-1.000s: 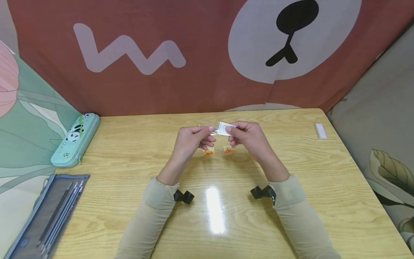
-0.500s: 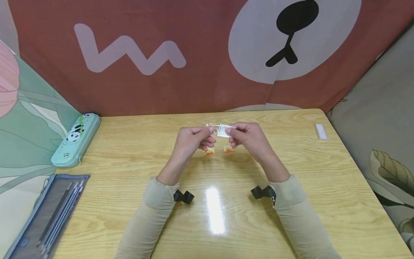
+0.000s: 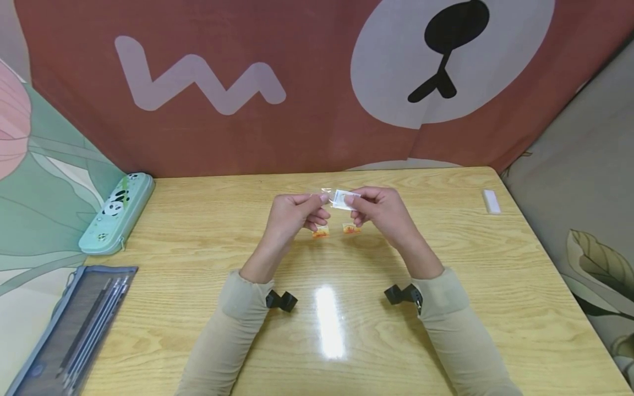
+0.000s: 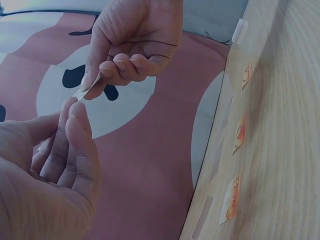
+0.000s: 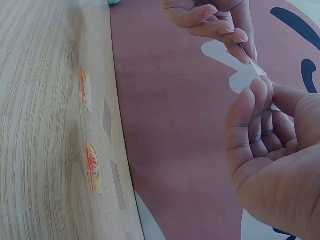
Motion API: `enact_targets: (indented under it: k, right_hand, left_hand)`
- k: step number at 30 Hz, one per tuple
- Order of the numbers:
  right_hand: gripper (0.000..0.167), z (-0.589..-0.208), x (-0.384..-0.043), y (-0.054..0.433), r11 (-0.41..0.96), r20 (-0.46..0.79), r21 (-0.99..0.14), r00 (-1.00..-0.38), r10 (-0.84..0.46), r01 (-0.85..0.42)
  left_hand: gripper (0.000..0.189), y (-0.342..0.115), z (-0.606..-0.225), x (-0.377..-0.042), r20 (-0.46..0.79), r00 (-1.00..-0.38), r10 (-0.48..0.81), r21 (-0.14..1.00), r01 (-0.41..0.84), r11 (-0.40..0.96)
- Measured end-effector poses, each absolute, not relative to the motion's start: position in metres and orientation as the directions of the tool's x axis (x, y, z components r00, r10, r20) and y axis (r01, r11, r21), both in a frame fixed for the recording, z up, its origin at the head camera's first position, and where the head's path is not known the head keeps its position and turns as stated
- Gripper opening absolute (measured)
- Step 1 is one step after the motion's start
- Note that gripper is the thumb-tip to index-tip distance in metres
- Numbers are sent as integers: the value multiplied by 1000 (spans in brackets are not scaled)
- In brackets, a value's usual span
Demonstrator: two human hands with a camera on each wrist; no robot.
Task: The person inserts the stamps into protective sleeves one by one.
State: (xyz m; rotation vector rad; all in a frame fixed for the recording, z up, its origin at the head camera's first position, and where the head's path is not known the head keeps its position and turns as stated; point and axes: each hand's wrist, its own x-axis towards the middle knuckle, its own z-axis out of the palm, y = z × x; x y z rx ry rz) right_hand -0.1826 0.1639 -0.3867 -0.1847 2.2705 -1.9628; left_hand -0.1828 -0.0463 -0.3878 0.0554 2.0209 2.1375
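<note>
Over the far middle of the table, my right hand [image 3: 380, 212] pinches a small white printed slip [image 3: 342, 199] between thumb and fingers. My left hand [image 3: 297, 213] pinches a clear, shiny plastic film [image 3: 326, 191] at the slip's left side. Both wrist views show the fingertips of the two hands close together, with the thin pale slip [image 5: 258, 68] seen nearly edge-on between them. Below the hands lie small orange-and-yellow labels, one [image 3: 321, 231] under the left fingers and another [image 3: 351, 228] under the right. The left wrist view shows a third label [image 4: 231, 199] in the row.
A mint panda pencil case [image 3: 116, 213] stands at the table's back left. In front of it lies a mesh pouch [image 3: 89, 324] holding several pencils. A white eraser-like block [image 3: 491, 201] sits at the back right. A reddish printed cloth [image 3: 317, 137] hangs behind the table.
The white slip has shifted slightly left and down, and its tilt has changed a little. More clear film showed between the hands half a second ago. Both arms have stayed nearly still.
</note>
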Motion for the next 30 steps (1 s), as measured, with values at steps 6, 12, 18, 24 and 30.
enact_targets:
  k: [6,12,18,24,30]
  right_hand:
    - [27,-386,-183,164,167,-24,-986,-984,-178,-6]
    - [27,-384,-183,163,192,-50,-981,-983,-178,15]
    - [28,-384,-183,163,204,-70,-979,-977,-203,28]
    - [34,-386,-184,167,168,-52,-986,-983,-174,22]
    - [28,-386,-184,168,105,-47,-994,-988,-147,32]
  left_hand:
    - [31,-46,-388,-183,-105,-981,165,993,-111,-26]
    - [26,-45,-388,-183,-109,-979,172,994,-110,7]
    - [26,-44,-388,-183,-125,-975,182,992,-123,22]
    - [26,-44,-389,-183,-130,-976,177,990,-136,-22]
    - [28,-41,-391,-183,-116,-970,213,990,-131,-56]
